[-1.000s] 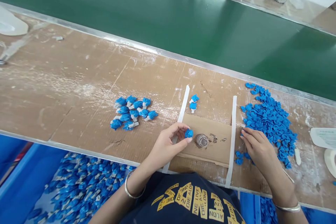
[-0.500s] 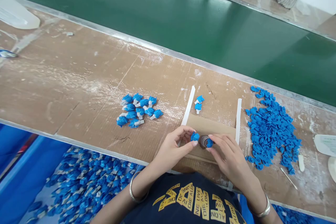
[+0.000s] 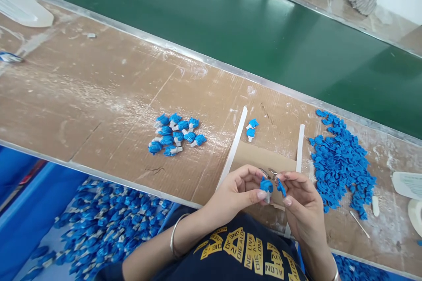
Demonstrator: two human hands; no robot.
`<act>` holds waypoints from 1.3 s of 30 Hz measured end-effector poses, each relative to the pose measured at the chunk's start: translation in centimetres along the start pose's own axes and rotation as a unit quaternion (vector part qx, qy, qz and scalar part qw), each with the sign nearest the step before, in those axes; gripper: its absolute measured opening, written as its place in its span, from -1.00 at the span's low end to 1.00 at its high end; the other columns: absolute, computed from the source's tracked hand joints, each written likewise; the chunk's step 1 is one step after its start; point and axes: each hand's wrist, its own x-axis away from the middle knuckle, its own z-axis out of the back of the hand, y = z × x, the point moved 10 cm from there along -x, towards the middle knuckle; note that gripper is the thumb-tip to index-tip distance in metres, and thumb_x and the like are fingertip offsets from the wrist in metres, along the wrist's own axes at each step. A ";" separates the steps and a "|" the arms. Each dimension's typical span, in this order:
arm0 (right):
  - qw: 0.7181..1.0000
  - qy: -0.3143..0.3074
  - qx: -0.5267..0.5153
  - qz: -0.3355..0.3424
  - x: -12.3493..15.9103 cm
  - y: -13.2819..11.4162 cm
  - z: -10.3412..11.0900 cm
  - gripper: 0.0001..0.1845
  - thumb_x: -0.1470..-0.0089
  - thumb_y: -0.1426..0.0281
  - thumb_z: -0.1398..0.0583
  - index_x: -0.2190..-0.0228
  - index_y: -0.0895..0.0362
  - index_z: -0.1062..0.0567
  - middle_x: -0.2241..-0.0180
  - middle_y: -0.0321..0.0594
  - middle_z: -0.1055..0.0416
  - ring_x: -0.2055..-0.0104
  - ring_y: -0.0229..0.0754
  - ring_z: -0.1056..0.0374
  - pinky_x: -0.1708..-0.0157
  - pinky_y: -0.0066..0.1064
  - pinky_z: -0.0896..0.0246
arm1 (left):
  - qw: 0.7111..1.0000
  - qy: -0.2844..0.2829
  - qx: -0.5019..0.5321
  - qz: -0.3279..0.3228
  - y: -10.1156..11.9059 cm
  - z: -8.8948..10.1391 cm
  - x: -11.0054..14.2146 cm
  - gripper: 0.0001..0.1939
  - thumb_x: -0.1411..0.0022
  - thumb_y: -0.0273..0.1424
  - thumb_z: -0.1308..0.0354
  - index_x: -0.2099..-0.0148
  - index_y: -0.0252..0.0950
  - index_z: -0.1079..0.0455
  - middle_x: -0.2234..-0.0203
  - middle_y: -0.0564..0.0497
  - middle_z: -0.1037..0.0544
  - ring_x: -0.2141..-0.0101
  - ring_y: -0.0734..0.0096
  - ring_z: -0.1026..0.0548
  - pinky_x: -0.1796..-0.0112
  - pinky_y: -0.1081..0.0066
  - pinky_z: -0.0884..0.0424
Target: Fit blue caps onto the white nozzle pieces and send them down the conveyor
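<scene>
Between its thumb and fingers my left hand (image 3: 238, 189) grips a small blue-and-white plastic figure part (image 3: 266, 186), its pale stem pointing down. My right hand (image 3: 303, 199) pinches a thin blue plastic piece (image 3: 281, 187), held just to the right of that part with a small gap. Behind the fingertips a dark ring-like edge shows, mostly hidden by my hands. Two blue-and-white parts (image 3: 251, 129) lie beyond my hands, between two white strips on the cardboard.
Several blue-and-white parts (image 3: 178, 134) form a group on the left. A heap of loose blue pieces (image 3: 343, 158) lies to the right, with a cotton swab (image 3: 360, 225) nearby. The green belt (image 3: 211, 22) runs beyond the table. A bin of blue parts (image 3: 108, 228) stands below the front edge.
Both hands have moved right and closer together. The thin blue piece has come up off the brown round holder in my right hand, and the holder is now mostly hidden.
</scene>
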 end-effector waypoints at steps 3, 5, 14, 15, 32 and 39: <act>1.000 -0.001 0.001 -0.003 0.1 0.0 -0.1 -0.71 -0.10 0.20 -0.32 0.14 -0.01 -0.52 0.23 -0.14 -0.57 0.19 -0.09 -0.54 0.27 -0.29 -0.52 | 1.000 -0.005 0.013 0.010 -0.6 -0.4 0.0 -0.58 0.01 -0.28 -0.49 0.21 -0.31 -0.38 0.40 0.05 -0.57 0.43 0.49 -0.52 0.32 0.46 -0.45; 1.000 -0.004 0.024 0.005 0.2 -0.5 -0.3 -0.77 -0.10 0.24 -0.32 0.19 0.01 -0.55 0.23 -0.12 -0.56 0.18 -0.06 -0.54 0.26 -0.25 -0.52 | 1.000 -0.004 0.019 0.014 -0.8 -0.4 0.0 -0.58 0.02 -0.28 -0.49 0.21 -0.31 -0.38 0.39 0.05 -0.57 0.42 0.49 -0.53 0.32 0.46 -0.45; 0.920 -0.069 0.307 0.235 2.4 -5.0 -3.2 -0.48 -0.15 0.55 -0.23 -0.12 -0.04 -0.44 0.10 -0.12 -0.57 0.03 -0.02 -0.48 0.13 -0.13 -0.50 | 0.999 0.046 0.027 0.008 -1.2 0.9 0.3 -0.58 0.09 -0.29 -0.53 0.28 -0.33 -0.41 0.51 0.09 -0.56 0.52 0.55 -0.51 0.44 0.56 -0.44; 0.911 -0.085 0.321 0.245 2.8 -4.9 -3.7 -0.44 -0.17 0.53 -0.21 -0.18 -0.01 -0.38 0.06 -0.08 -0.55 -0.01 0.00 -0.46 0.11 -0.10 -0.49 | 0.998 0.050 0.022 0.012 -1.3 1.0 0.5 -0.58 0.09 -0.28 -0.53 0.28 -0.33 -0.41 0.53 0.09 -0.56 0.54 0.55 -0.50 0.45 0.57 -0.43; 0.824 -0.016 0.542 0.165 6.9 -1.9 7.7 -0.87 -0.22 0.48 -0.21 0.18 0.13 -0.52 0.22 -0.15 -0.52 0.20 -0.17 -0.47 0.14 -0.33 -0.39 | 0.421 0.311 -0.777 -0.349 11.2 6.4 4.4 -0.77 -0.28 -0.45 -0.16 0.02 -0.30 -0.45 0.08 -0.29 -0.53 0.05 -0.07 -0.48 0.03 -0.04 -0.33; 0.775 -0.121 0.585 0.207 7.6 1.2 6.1 -0.71 -0.33 0.47 -0.03 0.06 0.18 -0.51 0.14 -0.06 -0.55 0.08 -0.06 -0.46 0.03 -0.20 -0.37 | 0.403 0.238 -0.807 -0.361 11.7 2.7 1.3 -0.74 -0.33 -0.46 -0.07 -0.06 -0.31 -0.35 -0.07 -0.32 -0.39 -0.05 -0.07 -0.36 -0.03 -0.04 -0.30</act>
